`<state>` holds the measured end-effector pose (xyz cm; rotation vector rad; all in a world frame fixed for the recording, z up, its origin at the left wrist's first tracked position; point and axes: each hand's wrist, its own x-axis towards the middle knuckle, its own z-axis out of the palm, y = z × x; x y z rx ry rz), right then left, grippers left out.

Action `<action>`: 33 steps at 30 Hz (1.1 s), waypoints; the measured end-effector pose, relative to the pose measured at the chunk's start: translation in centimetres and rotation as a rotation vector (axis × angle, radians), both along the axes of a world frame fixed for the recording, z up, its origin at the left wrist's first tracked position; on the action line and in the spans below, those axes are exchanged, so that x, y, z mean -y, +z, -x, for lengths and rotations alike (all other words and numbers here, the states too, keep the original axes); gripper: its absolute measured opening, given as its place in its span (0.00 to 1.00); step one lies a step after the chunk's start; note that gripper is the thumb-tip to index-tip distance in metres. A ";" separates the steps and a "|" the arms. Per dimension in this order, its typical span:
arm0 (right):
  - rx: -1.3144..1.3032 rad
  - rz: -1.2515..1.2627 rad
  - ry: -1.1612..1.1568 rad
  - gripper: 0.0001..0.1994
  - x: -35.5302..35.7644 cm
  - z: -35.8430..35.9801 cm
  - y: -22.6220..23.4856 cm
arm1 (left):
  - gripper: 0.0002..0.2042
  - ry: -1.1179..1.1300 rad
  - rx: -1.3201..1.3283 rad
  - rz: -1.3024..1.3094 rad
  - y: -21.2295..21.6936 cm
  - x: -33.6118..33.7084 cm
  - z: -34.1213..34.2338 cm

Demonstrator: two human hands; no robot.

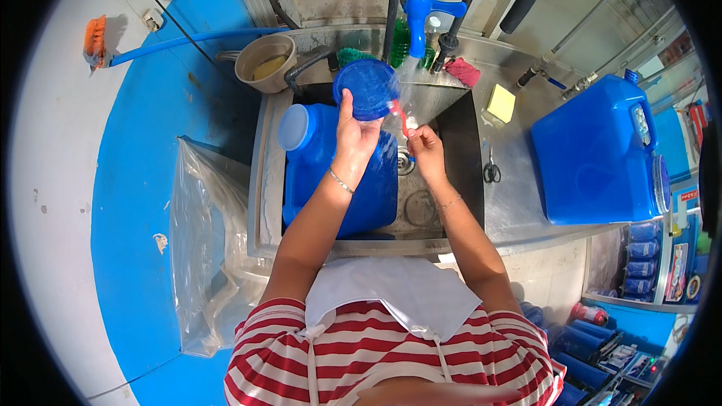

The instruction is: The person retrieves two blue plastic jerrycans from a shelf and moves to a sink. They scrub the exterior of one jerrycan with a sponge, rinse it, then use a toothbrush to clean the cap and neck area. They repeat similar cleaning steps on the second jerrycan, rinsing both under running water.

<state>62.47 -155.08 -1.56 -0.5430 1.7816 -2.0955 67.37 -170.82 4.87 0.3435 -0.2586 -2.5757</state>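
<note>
- Blue plastic, a round lid is raised over the far part of the sink, just left of the running water.
- The left hand grips that lid from its near side, thumb laid on its face and the other fingers mostly hidden beneath.
- The right hand has its fingers closed on the handle of a small red brush; the brush head is at the lid's right edge.
- Above and a little right of the lid, a blue tap lets the water down.
- A large blue jug fills the left side of the sink, below the left forearm; a paler cap is on its far left corner.
- Right of the sink, the metal counter carries a pair of dark-handled scissors, with a yellow sponge farther off.
- Farther right stands a second blue jug, larger in view.
- A reddish cloth lies at the far edge, right of a bottle of green liquid.
- Off the sink's far left corner is a beige bowl with a handle; nearer, a clear plastic bag hangs to the left.
</note>
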 end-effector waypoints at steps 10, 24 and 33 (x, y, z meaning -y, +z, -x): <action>-0.836 -0.573 -0.321 0.10 -2.1 0.6 5.4 | 0.08 -0.094 0.268 0.118 -1.5 -1.7 0.2; -0.909 -0.789 -0.016 0.09 -4.1 3.3 8.6 | 0.36 -0.431 0.552 0.684 -1.2 -0.4 -1.1; -1.059 -0.744 0.091 0.10 -2.9 4.6 12.2 | 0.37 -0.618 0.428 0.685 0.2 -0.1 -2.1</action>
